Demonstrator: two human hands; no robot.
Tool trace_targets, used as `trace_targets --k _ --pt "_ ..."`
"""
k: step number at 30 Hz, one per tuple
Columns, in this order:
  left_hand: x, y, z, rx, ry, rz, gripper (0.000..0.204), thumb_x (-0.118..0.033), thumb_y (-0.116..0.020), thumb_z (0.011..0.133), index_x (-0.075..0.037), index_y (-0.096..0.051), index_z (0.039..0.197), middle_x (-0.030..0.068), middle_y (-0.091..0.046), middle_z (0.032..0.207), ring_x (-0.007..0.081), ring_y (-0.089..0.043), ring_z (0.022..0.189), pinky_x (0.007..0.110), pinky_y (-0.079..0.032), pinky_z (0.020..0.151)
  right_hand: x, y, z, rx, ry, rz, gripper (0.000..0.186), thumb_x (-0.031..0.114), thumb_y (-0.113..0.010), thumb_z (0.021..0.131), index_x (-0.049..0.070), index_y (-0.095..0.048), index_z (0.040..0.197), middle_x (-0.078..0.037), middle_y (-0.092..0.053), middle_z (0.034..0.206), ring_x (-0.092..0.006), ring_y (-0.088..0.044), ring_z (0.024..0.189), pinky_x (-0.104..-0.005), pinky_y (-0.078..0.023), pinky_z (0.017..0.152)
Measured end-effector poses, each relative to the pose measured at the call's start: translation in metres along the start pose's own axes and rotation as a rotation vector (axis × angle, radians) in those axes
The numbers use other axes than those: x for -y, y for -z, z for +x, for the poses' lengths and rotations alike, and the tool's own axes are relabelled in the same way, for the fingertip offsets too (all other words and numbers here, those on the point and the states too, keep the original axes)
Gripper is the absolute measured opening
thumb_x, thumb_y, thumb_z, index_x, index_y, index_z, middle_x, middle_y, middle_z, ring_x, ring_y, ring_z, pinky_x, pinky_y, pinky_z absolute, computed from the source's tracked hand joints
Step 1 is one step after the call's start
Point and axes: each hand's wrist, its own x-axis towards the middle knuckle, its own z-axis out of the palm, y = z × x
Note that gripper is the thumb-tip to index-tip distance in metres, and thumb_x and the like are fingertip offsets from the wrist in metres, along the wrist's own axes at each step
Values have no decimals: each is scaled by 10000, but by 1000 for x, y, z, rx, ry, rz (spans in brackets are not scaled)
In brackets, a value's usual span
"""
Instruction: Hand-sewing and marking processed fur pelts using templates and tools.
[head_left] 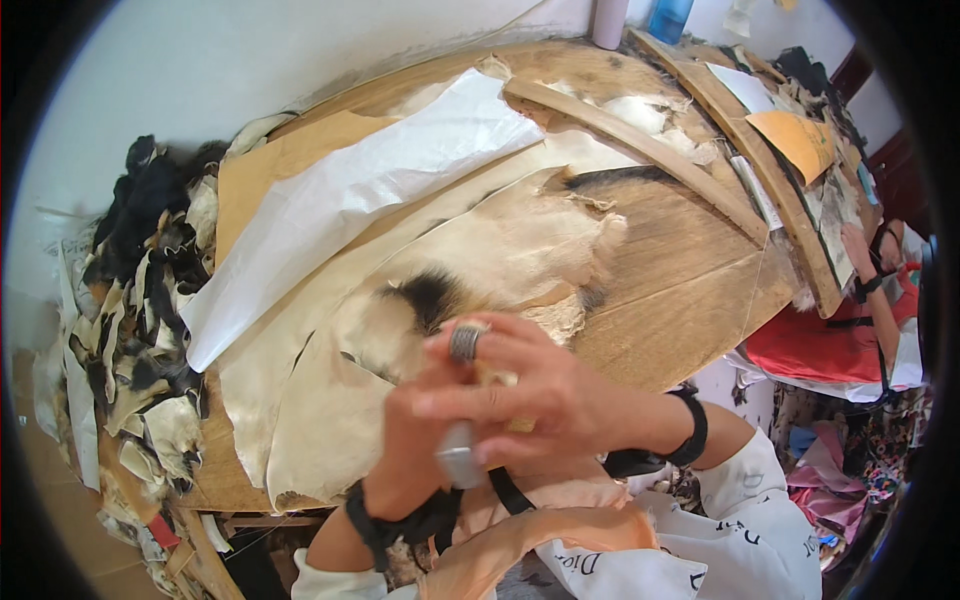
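My left hand (415, 410) and my right hand (560, 395) meet in front of my chest, over the near edge of a pale hide. The fingers of both are bent and pressed together; what they pinch is hidden and blurred. A ridged metal band (464, 341) circles one finger at the top. Below the fingers shows a grey, metallic-looking piece (459, 458), smeared by motion. Beneath and beyond the hands, the cream hide (480, 235) lies on the table, a dark tuft of fur (428, 297) at its middle.
A white sheet (370, 190) lies across the hides on the wooden table (690, 290). Wooden strips (640, 155) rest at the right. Black and white fur scraps (150, 330) are heaped at the left. Another person's hand (858, 250) is at the far right.
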Motion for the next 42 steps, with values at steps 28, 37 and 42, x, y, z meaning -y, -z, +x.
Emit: trace_targets --k 28,37,42 --pt "27 14 15 -368 625 -208 166 -115 -584 872 42 -619 913 49 -619 668 79 -570 576 220 -465 526 -158 158 -136 -214 -892 -681 332 209 -684 768 136 -647 1089 -119 -500 836 -256 -501 793 -331 -397 716" --pt "15 12 21 -273 702 -261 169 -122 -595 860 45 -619 844 30 -608 652 51 -547 514 198 -428 444 -67 54 -60 -47 -598 -31 294 233 -636 831 30 -620 1043 -145 -642 925 -231 -628 787 -338 -499 704" --pt "14 17 15 -192 667 -380 180 -143 -570 877 22 -616 821 23 -591 620 54 -532 491 195 -406 428 -27 -13 -30 141 -576 113 326 205 -649 825 28 -604 1095 -83 -636 899 -93 -564 778 -254 -459 666"
